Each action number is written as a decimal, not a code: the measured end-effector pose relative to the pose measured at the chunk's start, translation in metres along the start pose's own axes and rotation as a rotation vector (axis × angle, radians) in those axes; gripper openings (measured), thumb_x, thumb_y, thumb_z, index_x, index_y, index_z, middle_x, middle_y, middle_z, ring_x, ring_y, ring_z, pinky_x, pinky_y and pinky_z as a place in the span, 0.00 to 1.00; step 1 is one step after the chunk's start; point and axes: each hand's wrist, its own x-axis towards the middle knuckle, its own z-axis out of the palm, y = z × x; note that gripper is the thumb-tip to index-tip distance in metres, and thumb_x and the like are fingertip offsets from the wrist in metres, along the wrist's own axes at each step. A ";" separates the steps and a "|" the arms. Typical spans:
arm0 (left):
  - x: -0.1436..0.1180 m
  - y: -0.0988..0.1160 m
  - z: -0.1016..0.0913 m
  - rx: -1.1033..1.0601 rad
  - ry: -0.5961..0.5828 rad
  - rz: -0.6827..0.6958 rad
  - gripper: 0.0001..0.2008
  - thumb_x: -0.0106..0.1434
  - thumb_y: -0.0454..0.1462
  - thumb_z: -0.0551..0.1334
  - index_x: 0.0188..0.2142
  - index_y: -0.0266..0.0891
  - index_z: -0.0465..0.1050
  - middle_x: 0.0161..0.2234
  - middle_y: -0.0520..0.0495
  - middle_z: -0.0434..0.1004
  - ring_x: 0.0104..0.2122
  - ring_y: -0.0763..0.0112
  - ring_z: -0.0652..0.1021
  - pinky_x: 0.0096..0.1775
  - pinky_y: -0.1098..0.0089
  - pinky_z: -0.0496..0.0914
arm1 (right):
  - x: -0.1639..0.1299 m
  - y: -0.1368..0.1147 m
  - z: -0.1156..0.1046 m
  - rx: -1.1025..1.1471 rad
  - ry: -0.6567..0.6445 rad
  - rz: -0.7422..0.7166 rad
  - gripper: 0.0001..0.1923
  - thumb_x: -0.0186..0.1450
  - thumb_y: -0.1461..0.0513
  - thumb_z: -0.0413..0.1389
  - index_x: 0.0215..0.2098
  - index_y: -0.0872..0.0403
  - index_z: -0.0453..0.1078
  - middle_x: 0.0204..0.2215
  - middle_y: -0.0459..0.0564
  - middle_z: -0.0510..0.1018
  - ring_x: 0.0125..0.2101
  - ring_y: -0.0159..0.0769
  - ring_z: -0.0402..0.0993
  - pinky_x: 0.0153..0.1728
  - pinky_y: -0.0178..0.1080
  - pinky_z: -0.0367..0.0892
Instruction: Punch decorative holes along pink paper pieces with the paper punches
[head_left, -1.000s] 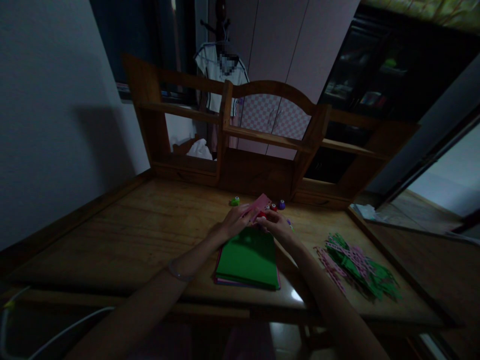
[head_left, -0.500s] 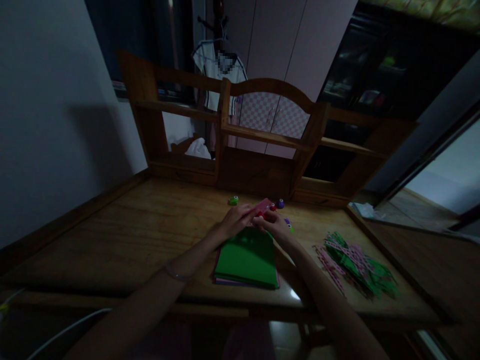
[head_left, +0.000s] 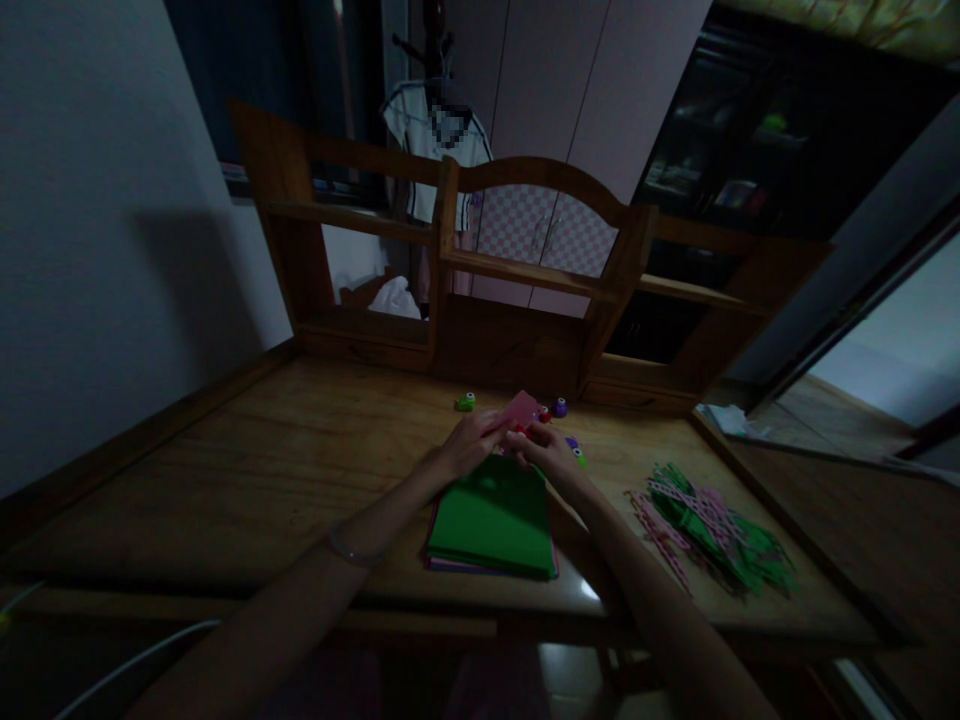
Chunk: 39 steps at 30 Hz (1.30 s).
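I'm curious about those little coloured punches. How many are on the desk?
4 clearly: green punch left of the hands, red punch and purple punch behind them, another right. The hands may hide more.

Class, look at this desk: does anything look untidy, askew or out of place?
Yes: the cut paper strips lie in a tangled green and pink heap at the right of the desk, while the green sheet stack lies neat, only slightly fanned.
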 end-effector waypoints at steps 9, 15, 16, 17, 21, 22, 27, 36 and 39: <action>-0.001 -0.004 0.003 -0.156 0.000 -0.058 0.17 0.63 0.45 0.54 0.31 0.35 0.73 0.30 0.47 0.76 0.29 0.69 0.73 0.33 0.72 0.66 | 0.001 0.001 0.001 -0.043 0.020 -0.061 0.15 0.57 0.49 0.58 0.30 0.52 0.71 0.24 0.44 0.73 0.22 0.30 0.66 0.24 0.34 0.60; 0.000 -0.004 0.007 -0.245 0.013 -0.130 0.20 0.62 0.49 0.54 0.32 0.35 0.75 0.27 0.46 0.75 0.29 0.68 0.74 0.32 0.71 0.67 | 0.000 -0.001 0.001 -0.072 0.043 -0.069 0.16 0.57 0.48 0.58 0.29 0.52 0.70 0.23 0.44 0.74 0.22 0.31 0.67 0.24 0.34 0.61; 0.000 -0.004 0.007 -0.249 0.007 -0.132 0.21 0.62 0.49 0.54 0.32 0.35 0.75 0.27 0.46 0.75 0.28 0.69 0.74 0.32 0.71 0.67 | 0.000 -0.001 0.001 -0.066 0.045 -0.066 0.17 0.56 0.48 0.58 0.30 0.52 0.70 0.24 0.45 0.74 0.23 0.32 0.67 0.24 0.34 0.61; 0.000 -0.003 0.007 -0.249 0.003 -0.134 0.21 0.62 0.50 0.54 0.32 0.35 0.75 0.27 0.47 0.75 0.28 0.69 0.74 0.32 0.71 0.67 | 0.000 0.000 0.000 -0.060 0.045 -0.065 0.17 0.56 0.48 0.58 0.30 0.52 0.70 0.24 0.45 0.74 0.23 0.32 0.67 0.25 0.34 0.61; -0.001 -0.004 0.006 -0.251 -0.007 -0.128 0.20 0.62 0.48 0.54 0.29 0.35 0.75 0.27 0.48 0.75 0.28 0.70 0.73 0.31 0.72 0.66 | 0.000 0.003 -0.001 -0.055 0.052 -0.071 0.17 0.57 0.48 0.58 0.29 0.53 0.70 0.23 0.45 0.73 0.23 0.32 0.67 0.25 0.34 0.60; -0.001 -0.004 0.006 -0.258 -0.006 -0.123 0.19 0.62 0.48 0.54 0.29 0.36 0.75 0.27 0.48 0.75 0.27 0.70 0.73 0.30 0.72 0.65 | 0.000 0.003 -0.001 -0.050 0.050 -0.071 0.16 0.57 0.48 0.58 0.29 0.53 0.70 0.23 0.45 0.73 0.23 0.32 0.67 0.25 0.35 0.60; -0.002 -0.001 0.006 -0.280 -0.030 -0.113 0.17 0.61 0.46 0.56 0.32 0.35 0.74 0.26 0.49 0.75 0.26 0.72 0.72 0.29 0.73 0.64 | -0.001 0.004 -0.001 -0.022 0.050 -0.054 0.15 0.58 0.49 0.58 0.30 0.52 0.71 0.24 0.45 0.72 0.23 0.31 0.65 0.25 0.35 0.59; -0.005 -0.002 0.009 -0.213 0.002 -0.233 0.18 0.61 0.47 0.55 0.38 0.37 0.76 0.34 0.47 0.78 0.35 0.65 0.75 0.37 0.69 0.68 | 0.000 0.008 0.002 0.027 0.117 -0.038 0.14 0.54 0.50 0.61 0.29 0.52 0.71 0.25 0.44 0.72 0.24 0.31 0.65 0.25 0.34 0.58; -0.005 0.001 0.007 -0.189 -0.023 -0.243 0.20 0.62 0.48 0.53 0.38 0.36 0.76 0.32 0.47 0.78 0.34 0.65 0.75 0.38 0.69 0.68 | 0.002 0.010 0.000 0.025 0.118 -0.035 0.14 0.54 0.50 0.61 0.29 0.53 0.71 0.24 0.44 0.72 0.23 0.30 0.64 0.24 0.33 0.57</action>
